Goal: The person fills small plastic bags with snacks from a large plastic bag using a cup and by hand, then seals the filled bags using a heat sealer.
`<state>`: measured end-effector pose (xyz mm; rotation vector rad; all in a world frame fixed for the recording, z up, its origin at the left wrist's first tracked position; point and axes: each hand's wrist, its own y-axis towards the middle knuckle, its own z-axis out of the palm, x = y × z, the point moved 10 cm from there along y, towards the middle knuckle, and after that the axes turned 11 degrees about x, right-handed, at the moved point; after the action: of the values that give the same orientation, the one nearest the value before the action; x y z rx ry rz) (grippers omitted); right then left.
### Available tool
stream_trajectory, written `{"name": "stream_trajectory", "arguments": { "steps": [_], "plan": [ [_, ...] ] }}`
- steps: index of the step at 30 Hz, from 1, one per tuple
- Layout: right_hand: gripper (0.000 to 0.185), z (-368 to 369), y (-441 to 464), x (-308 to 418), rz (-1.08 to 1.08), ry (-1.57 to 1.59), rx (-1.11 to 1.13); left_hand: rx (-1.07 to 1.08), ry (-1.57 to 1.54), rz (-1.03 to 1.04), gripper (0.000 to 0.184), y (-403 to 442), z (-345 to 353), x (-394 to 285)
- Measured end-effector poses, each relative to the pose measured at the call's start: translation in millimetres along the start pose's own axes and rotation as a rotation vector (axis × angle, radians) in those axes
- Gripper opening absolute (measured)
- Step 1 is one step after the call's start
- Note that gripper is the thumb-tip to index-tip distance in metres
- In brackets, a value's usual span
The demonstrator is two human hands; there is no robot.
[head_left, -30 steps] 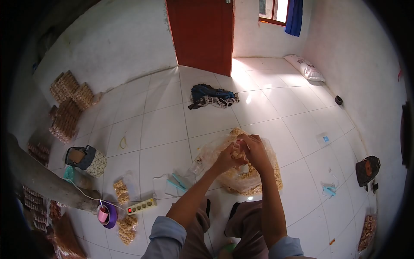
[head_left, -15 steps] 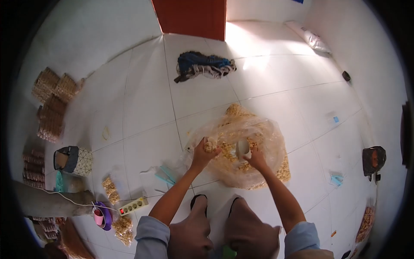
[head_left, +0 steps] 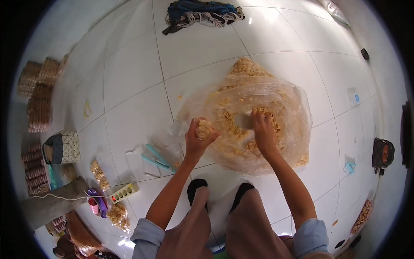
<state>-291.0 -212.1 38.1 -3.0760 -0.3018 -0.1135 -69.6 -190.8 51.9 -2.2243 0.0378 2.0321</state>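
A large clear plastic bag point(head_left: 294, 101) of yellowish snack pieces lies spread on the tiled floor, its mouth facing up. Inside that mouth my right hand point(head_left: 264, 131) is closed round a pale cup point(head_left: 244, 121), which is tilted among loose snack pieces point(head_left: 230, 122). At the bag's left edge my left hand point(head_left: 196, 144) grips a small clear bag of snacks point(head_left: 204, 129), fingers wrapped round it. A light-blue hair-straightener-like tool point(head_left: 157, 159) rests on the floor left of my left forearm.
Filled snack packets point(head_left: 100, 175) and a power strip point(head_left: 124, 193) lie at the left, near a purple object point(head_left: 101, 203) with a pink cup point(head_left: 93, 205). Stacked packs point(head_left: 41, 105) line the left wall. A dark cloth bundle point(head_left: 202, 14) lies at the far side.
The view has tilted down, so the red door is out of sight. My right hand has moved over the cup, deeper in the large bag. My left hand still holds the small bag.
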Motion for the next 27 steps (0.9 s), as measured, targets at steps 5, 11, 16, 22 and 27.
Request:
{"name": "stream_trajectory", "arguments": {
  "steps": [5,11,16,22,27],
  "plan": [
    [0.055,21.9,-3.6,42.3,-0.235,0.440,0.239,-0.018,-0.011,0.039,0.035,-1.0,-4.7,0.2],
    [0.068,-28.7,0.1,-1.8,-0.173,0.479,0.157,0.037,0.005,0.064,0.035,9.8,7.1,-10.3],
    [0.071,-136.8,8.8,-9.9,-0.215,0.484,0.088,0.046,0.192,0.173,0.037,26.0,25.1,-52.7],
    [0.061,-228.2,6.9,20.0,-0.249,0.333,0.048,0.011,0.323,0.181,0.041,32.1,30.8,-54.7],
    [0.057,-236.8,1.2,49.3,-0.298,0.107,0.010,-0.019,0.448,0.190,0.046,30.1,32.3,-59.8]
  ]
}}
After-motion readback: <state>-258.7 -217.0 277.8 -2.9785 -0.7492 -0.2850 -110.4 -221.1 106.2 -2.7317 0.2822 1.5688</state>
